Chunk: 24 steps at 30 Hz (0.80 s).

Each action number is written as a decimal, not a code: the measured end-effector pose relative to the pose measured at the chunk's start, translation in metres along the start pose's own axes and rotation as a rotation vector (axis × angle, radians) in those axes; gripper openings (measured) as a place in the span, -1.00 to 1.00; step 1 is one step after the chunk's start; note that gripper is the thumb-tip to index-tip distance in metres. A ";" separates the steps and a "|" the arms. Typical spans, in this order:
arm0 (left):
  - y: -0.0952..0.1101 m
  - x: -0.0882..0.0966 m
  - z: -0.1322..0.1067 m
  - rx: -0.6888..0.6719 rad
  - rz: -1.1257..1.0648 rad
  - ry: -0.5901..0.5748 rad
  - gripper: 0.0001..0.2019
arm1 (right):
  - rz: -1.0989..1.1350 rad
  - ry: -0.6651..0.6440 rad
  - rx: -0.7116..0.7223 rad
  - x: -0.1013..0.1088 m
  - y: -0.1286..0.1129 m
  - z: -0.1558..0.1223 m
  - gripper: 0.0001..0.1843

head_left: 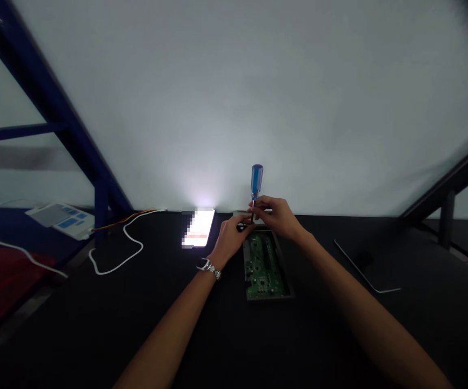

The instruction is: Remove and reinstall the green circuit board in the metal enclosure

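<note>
A screwdriver [256, 181] with a blue handle stands nearly upright, its shaft pointing down at the far end of a green circuit board [263, 265]. The board sits in a dark shallow frame on the black table. My right hand [276, 216] is closed, its fingertips pinching the screwdriver's shaft just under the handle. Close to the tip, my left hand [231, 235] has its thumb and fingers drawn together over the board's far end. What those left fingers hold, if anything, is too small to make out. The screwdriver's tip is hidden between the hands.
Left of my hands lies a phone [201, 227] with a bright screen. A white cable [116, 270] curls farther left, near a blue metal frame [75, 146]. On the right rests a thin bent rod [358, 268]. A pale wall [234, 97] rises behind the table.
</note>
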<state>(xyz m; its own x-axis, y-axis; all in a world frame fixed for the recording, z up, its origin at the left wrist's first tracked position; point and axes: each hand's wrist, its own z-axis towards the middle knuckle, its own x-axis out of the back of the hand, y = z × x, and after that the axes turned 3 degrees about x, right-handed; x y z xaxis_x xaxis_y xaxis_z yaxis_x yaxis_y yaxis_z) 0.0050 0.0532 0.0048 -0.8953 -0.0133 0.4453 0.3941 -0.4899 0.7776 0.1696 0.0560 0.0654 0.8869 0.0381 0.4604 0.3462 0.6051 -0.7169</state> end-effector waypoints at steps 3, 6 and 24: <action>0.000 -0.001 -0.001 0.005 0.010 0.066 -0.80 | -0.023 0.065 -0.007 -0.004 0.001 0.000 -0.90; 0.001 -0.005 -0.002 0.010 0.037 0.114 -0.85 | -0.041 0.113 -0.015 -0.007 0.001 0.000 -0.83; 0.000 -0.005 -0.001 -0.022 0.007 -0.013 -0.82 | 0.142 -0.126 -0.154 0.007 -0.001 -0.001 -0.64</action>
<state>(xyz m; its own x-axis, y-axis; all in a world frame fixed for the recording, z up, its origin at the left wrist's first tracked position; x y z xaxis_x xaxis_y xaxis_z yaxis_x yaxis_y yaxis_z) 0.0095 0.0530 0.0019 -0.8899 -0.0055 0.4561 0.3952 -0.5087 0.7649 0.1753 0.0547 0.0691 0.8880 0.2190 0.4043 0.2720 0.4587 -0.8460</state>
